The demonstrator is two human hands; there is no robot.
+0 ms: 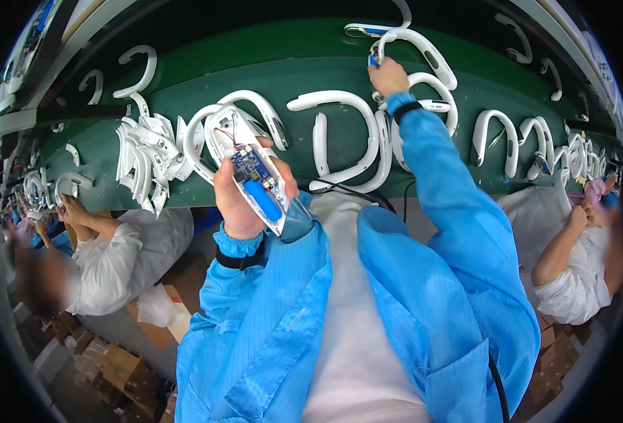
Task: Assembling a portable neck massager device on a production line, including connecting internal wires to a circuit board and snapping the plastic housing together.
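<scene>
My left hand [235,204], close to my body, is closed around a curved white neckband housing [221,134]. Its opened end shows a blue circuit board [251,166] with thin red and dark wires, and a blue battery [263,201] beside the board. My right arm stretches to the far side of the green table [311,74]. There my right hand [390,77] has its fingers closed on the end of another white U-shaped neckband [428,51], where a small blue part shows. The fingertips are partly hidden. More white bands [431,88] lie under and beside the right wrist.
A heap of white curved shells [146,158] lies left of my left hand. Loose white bands [375,134] rest mid-table, with others [495,134] rightward. A black cable [354,194] crosses the near edge. Co-workers in white sit left [131,254] and right [572,292]; cardboard boxes [117,366] stand below.
</scene>
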